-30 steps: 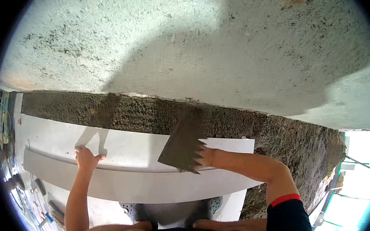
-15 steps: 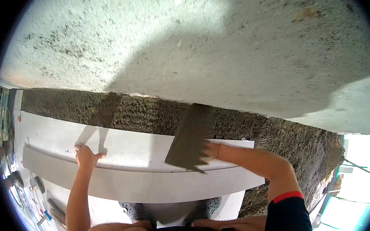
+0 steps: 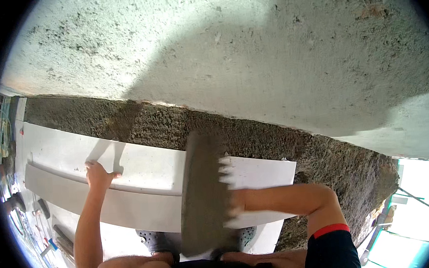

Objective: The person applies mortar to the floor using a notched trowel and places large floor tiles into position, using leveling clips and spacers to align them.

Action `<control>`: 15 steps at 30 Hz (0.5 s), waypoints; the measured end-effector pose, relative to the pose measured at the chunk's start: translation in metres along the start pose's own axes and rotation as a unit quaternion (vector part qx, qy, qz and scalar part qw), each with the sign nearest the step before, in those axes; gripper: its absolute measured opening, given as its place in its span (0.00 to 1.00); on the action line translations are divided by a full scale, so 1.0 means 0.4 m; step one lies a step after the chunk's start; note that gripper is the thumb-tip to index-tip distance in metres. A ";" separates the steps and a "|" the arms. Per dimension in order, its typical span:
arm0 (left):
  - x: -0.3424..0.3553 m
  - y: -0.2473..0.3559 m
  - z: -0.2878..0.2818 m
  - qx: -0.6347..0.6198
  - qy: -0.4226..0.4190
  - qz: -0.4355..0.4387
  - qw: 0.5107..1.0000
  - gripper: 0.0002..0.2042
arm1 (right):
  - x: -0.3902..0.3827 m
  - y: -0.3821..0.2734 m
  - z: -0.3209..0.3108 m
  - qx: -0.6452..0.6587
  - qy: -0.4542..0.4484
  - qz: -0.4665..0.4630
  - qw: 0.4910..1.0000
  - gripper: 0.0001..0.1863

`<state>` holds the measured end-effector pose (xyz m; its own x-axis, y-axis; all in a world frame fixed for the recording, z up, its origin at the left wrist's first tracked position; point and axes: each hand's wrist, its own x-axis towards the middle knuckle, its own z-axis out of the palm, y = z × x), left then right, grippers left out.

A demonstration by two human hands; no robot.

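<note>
Right hand [image 3: 236, 201]: closed on a notched trowel [image 3: 203, 198], the grip partly hidden by the grey, motion-blurred blade.
Trowel position: held above the white strip [image 3: 140, 209], its toothed edge turned right.
Left hand [image 3: 99, 175]: placed at the strip's upper edge, thumb spread; whether the strip is gripped cannot be told.
Dark rough band [image 3: 160, 125]: exposed between white slab [image 3: 142, 163] and pale wall [image 3: 269, 71].

Notched trowel [image 3: 202, 196] blurred, partly hiding right grip [image 3: 237, 203].
</note>
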<state>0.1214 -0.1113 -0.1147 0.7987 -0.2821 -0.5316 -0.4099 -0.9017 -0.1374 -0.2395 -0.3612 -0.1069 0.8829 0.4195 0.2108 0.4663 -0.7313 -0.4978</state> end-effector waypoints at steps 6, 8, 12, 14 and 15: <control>-0.004 0.001 0.000 0.047 0.015 0.018 0.999 0.59 | 0.055 -0.037 -0.038 -0.054 -0.009 -0.021 0.998 0.15; -0.002 0.004 -0.003 -0.009 0.015 0.011 1.000 0.58 | 0.056 -0.035 -0.037 -0.052 -0.010 -0.024 0.998 0.15; -0.004 0.006 -0.006 0.024 0.038 0.013 0.999 0.59 | 0.045 -0.016 -0.019 -0.096 -0.016 0.005 0.995 0.15; -0.004 0.001 -0.005 0.021 0.009 0.012 1.000 0.59 | 0.036 -0.021 -0.007 -0.054 -0.009 -0.001 0.998 0.16; 0.003 0.004 -0.004 -0.005 0.006 0.002 1.000 0.60 | 0.031 -0.031 0.001 -0.047 -0.017 -0.018 0.999 0.16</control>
<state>0.1222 -0.1136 -0.1143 0.8025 -0.2887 -0.5221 -0.4081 -0.9040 -0.1274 -0.2344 -0.3469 -0.0985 0.8642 0.4630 0.1971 0.5017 -0.7625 -0.4085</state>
